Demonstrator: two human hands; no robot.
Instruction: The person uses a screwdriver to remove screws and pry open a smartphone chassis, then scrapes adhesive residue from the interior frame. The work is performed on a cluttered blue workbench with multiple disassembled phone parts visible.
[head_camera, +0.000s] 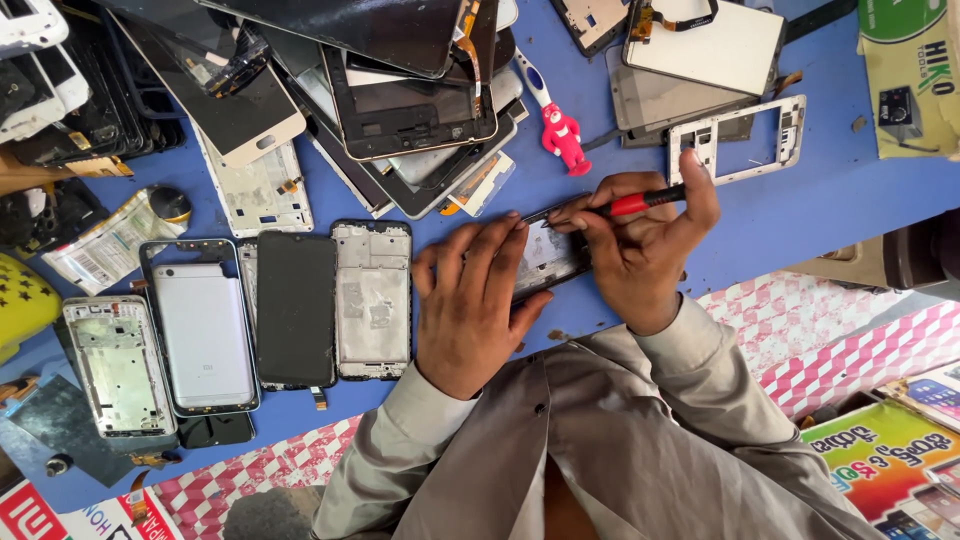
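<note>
Red-and-black screwdriver (640, 202): pinched between thumb and fingers of the right hand (645, 245), tip brought down on the upper edge of a dark phone frame (548, 258). Phone frame: pressed flat on the blue counter (850, 190) under the spread fingers of the left hand (470, 305), lying between both hands, just in front of the grey shirt (600, 450). Step judged in hand: a screw or clip at the frame's top edge is being worked. Next move judged to call for a steady hold and the tip kept seated. Left of the hands: a row of phone bodies, among them a silver phone back (205, 335) and a black screen (296, 307). Above: stacked screens (400, 90), a red toothbrush figure (563, 137), a white frame (740, 140).
</note>
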